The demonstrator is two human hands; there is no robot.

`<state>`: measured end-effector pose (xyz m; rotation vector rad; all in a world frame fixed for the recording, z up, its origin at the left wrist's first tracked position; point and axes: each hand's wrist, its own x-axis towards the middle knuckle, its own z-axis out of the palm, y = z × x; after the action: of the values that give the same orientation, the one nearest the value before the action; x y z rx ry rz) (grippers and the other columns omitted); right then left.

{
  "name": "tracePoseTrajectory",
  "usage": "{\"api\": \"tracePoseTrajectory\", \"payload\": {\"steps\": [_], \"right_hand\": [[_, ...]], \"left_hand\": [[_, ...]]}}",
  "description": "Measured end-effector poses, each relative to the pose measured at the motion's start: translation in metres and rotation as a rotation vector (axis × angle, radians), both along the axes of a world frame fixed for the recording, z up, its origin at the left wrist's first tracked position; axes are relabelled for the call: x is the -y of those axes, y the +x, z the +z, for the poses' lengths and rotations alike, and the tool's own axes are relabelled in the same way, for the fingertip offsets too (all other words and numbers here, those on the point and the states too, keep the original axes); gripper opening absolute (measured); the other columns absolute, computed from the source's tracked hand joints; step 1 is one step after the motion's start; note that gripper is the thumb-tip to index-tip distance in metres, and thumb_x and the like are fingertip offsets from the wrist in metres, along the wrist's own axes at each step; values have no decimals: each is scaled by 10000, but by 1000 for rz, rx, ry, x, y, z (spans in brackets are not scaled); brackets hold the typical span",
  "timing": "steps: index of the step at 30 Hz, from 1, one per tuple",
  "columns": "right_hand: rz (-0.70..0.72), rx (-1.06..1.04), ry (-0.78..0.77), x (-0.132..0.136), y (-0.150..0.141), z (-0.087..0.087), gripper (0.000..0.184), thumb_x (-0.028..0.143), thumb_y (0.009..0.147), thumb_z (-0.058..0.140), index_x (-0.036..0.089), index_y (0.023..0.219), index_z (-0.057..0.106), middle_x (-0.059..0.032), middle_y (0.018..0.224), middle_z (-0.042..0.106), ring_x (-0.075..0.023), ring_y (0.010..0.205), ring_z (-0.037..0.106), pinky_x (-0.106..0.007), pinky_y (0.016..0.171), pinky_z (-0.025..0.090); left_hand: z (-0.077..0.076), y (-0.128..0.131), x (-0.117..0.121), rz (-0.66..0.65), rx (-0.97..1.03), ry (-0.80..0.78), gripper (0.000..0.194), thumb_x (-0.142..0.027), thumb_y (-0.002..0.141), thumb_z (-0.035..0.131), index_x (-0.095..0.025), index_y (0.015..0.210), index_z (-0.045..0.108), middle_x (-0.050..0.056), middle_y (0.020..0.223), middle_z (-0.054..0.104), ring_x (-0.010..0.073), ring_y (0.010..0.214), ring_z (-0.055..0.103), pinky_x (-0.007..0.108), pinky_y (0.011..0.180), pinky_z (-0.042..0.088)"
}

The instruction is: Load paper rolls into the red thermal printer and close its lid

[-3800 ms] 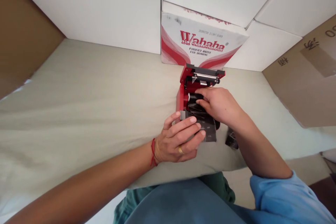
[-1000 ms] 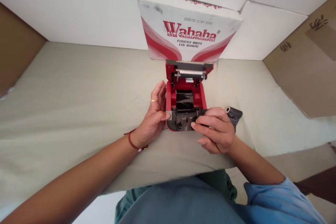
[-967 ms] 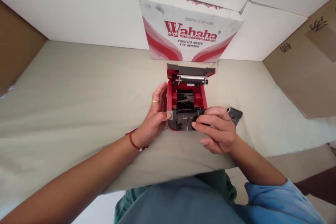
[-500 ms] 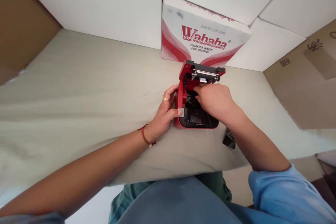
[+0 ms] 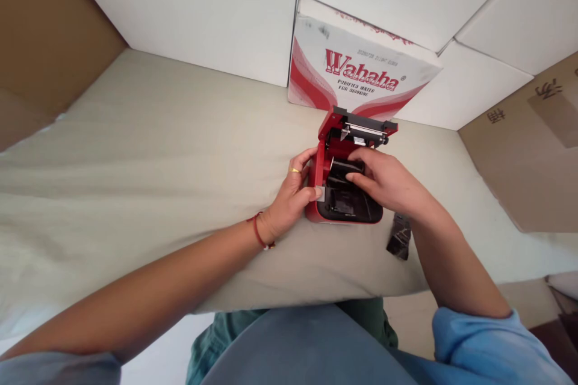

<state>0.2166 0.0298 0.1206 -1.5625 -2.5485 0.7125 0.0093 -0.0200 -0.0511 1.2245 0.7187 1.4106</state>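
Observation:
A small red and black printer (image 5: 320, 162) sits on the cloth-covered surface with its lid (image 5: 368, 121) raised. My left hand (image 5: 293, 195) is closed on the printer's left side, its thumb pressing a grey corner piece and its fingers behind the red wall. Over the open compartment, my right hand (image 5: 383, 177) pinches a glossy black roll (image 5: 344, 167) between thumb and fingers. The roll's pale left end shows; its right end is hidden by the hand. Below the compartment is the printer's black front panel (image 5: 350, 203). A crumpled black wrapper (image 5: 399, 238) lies beside my right forearm.
A Wahaha water carton (image 5: 361, 72) stands just behind the raised lid. White boxes (image 5: 189, 12) form a wall along the back. Brown cardboard boxes (image 5: 519, 144) stand at the right and left. The surface's front edge is close to my body.
My right hand has drawn back slightly from deep inside the compartment, and the black roll now shows between its fingers. My left hand keeps its hold. The whole view has shifted a little.

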Motion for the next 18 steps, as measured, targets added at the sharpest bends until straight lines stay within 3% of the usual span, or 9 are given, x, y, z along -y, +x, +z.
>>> {"api": "tracePoseTrajectory", "payload": {"steps": [3, 6, 8, 11, 14, 16, 18], "right_hand": [[-32, -320, -119, 18, 35, 17, 273, 453, 1057, 756, 265, 1255, 768, -18, 938, 778, -194, 720, 660, -325, 674, 533], [-93, -570, -220, 34, 89, 34, 392, 597, 1010, 867, 321, 1287, 835, -69, 1102, 850, -245, 858, 775, -354, 728, 617], [-126, -633, -324, 39, 122, 34, 417, 620, 992, 892, 319, 1280, 861, -102, 1090, 866, -275, 893, 809, -388, 772, 660], [-223, -507, -395, 39, 141, 12, 466, 655, 941, 927, 266, 1193, 878, -120, 1095, 873, -279, 932, 809, -392, 810, 671], [-271, -382, -410, 39, 130, -24, 525, 702, 915, 901, 243, 1167, 856, -71, 972, 840, -220, 787, 726, -342, 682, 606], [-311, -376, -354, 41, 122, -44, 568, 723, 939, 842, 239, 1236, 840, -34, 876, 792, -181, 671, 626, -316, 588, 513], [-394, -396, -202, 42, 125, -56, 556, 708, 989, 768, 239, 1278, 841, -26, 854, 769, -168, 641, 575, -314, 587, 472]], "left_hand": [[0, -1, 1, -10, -18, 8, 834, -520, 986, 757, -390, 1733, 410, 93, 1865, 447, 362, 1669, 541, 616, 1365, 523], [0, -2, 1, -9, -24, 11, 836, -522, 985, 754, -386, 1736, 413, 93, 1869, 450, 362, 1687, 521, 599, 1353, 544], [0, -2, 1, -7, -13, 6, 832, -521, 977, 761, -389, 1727, 424, 82, 1878, 438, 363, 1697, 514, 600, 1366, 530], [1, -1, 1, -14, 6, -3, 837, -534, 971, 772, -389, 1721, 431, 80, 1874, 448, 369, 1673, 540, 609, 1370, 521], [2, -2, 1, 0, 15, -16, 841, -569, 959, 788, -385, 1709, 455, 78, 1861, 464, 374, 1665, 536, 609, 1362, 524], [4, -2, 2, 5, 19, -36, 841, -586, 949, 797, -390, 1698, 471, 68, 1857, 467, 372, 1655, 538, 606, 1361, 520], [5, -2, 3, -2, 29, -55, 844, -594, 941, 806, -388, 1691, 480, 66, 1859, 466, 375, 1640, 547, 606, 1355, 521]]}}
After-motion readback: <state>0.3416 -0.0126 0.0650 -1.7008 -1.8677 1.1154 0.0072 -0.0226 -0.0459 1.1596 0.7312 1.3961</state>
